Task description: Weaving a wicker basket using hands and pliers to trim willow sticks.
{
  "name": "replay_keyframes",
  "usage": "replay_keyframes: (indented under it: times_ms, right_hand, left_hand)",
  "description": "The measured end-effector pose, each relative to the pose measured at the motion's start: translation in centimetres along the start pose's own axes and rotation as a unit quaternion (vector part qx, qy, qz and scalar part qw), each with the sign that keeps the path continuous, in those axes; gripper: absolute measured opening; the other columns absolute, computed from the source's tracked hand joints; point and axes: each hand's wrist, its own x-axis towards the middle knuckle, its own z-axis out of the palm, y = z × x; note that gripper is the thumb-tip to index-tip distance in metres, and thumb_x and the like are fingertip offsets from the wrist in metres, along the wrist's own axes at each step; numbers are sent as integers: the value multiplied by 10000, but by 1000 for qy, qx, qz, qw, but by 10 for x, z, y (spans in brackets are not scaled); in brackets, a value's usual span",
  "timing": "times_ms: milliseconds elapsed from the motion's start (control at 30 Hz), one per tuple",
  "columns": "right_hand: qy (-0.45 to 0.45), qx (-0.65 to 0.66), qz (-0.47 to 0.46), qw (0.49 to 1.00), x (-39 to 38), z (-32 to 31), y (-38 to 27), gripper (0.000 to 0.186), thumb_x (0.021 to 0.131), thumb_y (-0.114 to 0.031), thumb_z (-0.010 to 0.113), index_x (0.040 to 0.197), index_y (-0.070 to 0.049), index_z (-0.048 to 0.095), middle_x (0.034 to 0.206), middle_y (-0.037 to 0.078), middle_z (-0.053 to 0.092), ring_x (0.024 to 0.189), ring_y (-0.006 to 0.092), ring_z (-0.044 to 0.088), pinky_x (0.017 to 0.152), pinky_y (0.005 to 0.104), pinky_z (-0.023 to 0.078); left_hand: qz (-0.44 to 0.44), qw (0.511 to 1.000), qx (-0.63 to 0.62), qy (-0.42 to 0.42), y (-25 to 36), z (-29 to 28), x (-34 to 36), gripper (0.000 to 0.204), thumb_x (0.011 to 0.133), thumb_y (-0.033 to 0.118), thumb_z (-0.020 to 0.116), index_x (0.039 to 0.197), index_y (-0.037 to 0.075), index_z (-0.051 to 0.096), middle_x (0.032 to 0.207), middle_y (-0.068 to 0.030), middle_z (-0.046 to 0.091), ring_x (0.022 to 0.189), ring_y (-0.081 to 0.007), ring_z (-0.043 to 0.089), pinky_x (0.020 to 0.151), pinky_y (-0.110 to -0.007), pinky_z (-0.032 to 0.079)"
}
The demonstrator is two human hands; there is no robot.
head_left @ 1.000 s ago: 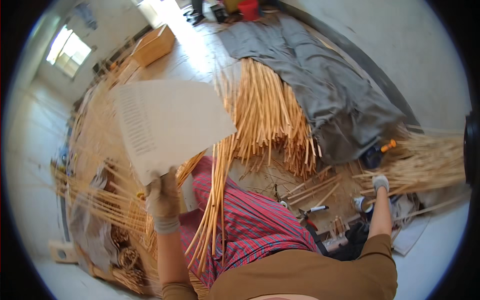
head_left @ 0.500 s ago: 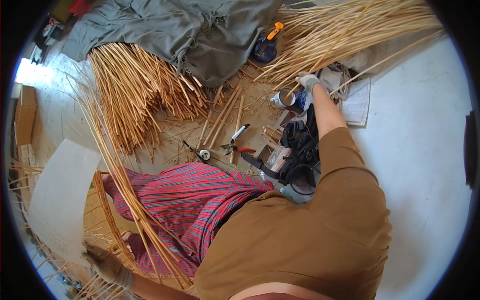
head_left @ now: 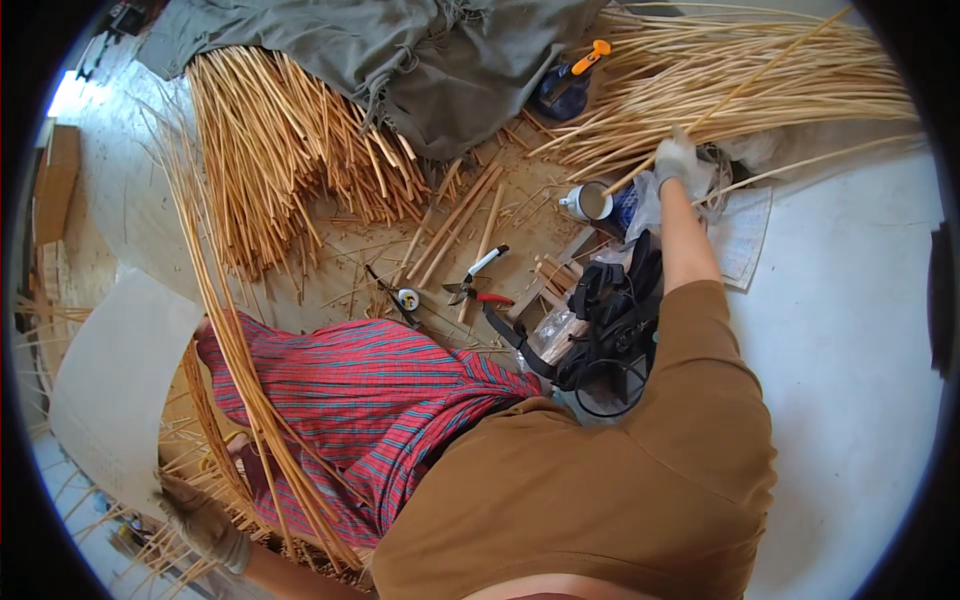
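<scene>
My gloved right hand (head_left: 676,160) reaches to the upper right, shut around a long thin cane rod (head_left: 760,82). The rod slants over a bundle of pale canes (head_left: 770,60), its near end close to a white enamel mug (head_left: 572,204). At the lower left my gloved left hand (head_left: 205,522) grips the bottom edge of a white bendable sheet (head_left: 120,370), which stands up beside my knee. Several long canes (head_left: 240,365) lie across my red striped cloth (head_left: 350,370). A woven hoop of cane (head_left: 205,420) shows partly behind the sheet.
Thick brown canes (head_left: 270,150) lie under a grey cloth (head_left: 450,80). Red-and-white handled pruning shears (head_left: 478,278) lie on the floor among scraps. Black straps (head_left: 610,310) and a paper sheet (head_left: 745,235) are near my right arm. A blue bottle with orange trigger (head_left: 565,92) stands beyond.
My right hand has moved right, away from the mug, with the cane rod. My left hand keeps hold of the white sheet. The whole view has shifted a little.
</scene>
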Motion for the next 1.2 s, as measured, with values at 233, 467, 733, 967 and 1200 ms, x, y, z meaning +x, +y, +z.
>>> replay_keyframes:
  times_ms: [233, 467, 733, 967, 1200]
  right_hand:
    - [-353, -475, -216, 777, 35, 33, -52, 357, 872, -174, 494, 1154, -47, 672, 1242, 184, 616, 1121, 344, 617, 958, 423, 488]
    - [-442, -157, -357, 808, -152, 91, -154, 248, 858, -276, 547, 935, -94, 697, 1009, 181, 691, 947, 350, 660, 858, 448, 517]
    - [-885, 303, -126, 331, -407, -37, -396, 381, 1021, -297, 477, 1292, -44, 561, 1046, 97, 680, 913, 142, 642, 781, 289, 526]
    - [-842, 460, 122, 255, -541, -78, -475, 392, 992, -233, 558, 1335, -63, 474, 1218, 92, 600, 1028, 176, 606, 795, 311, 516]
    - [-797, 484, 16, 362, -489, -49, -496, 394, 956, -167, 612, 1291, -11, 476, 1158, 130, 640, 922, 223, 662, 668, 308, 581]
  left_hand:
    - [48, 998, 29, 14, -14, 5, 16, 482, 1038, 249, 427, 1427, -34, 390, 1492, -169, 399, 1417, -207, 326, 1219, -341, 160]
    - [79, 993, -54, 74, -45, 12, 7, 413, 1009, 135, 474, 1386, -25, 424, 1419, -162, 485, 1283, -215, 500, 1091, -383, 433]
    - [176, 932, -73, 308, -85, 40, 12, 403, 997, 117, 497, 1387, 38, 432, 1354, -140, 533, 1169, -280, 577, 1061, -458, 461]
    - [181, 945, -59, 267, -108, 55, 6, 301, 965, 67, 547, 1265, 36, 554, 1196, -138, 640, 1026, -285, 662, 878, -412, 592]
    - [156, 923, 1, 351, -118, 34, -10, 272, 959, 23, 551, 1230, 36, 581, 1054, -119, 654, 915, -231, 661, 793, -369, 606]
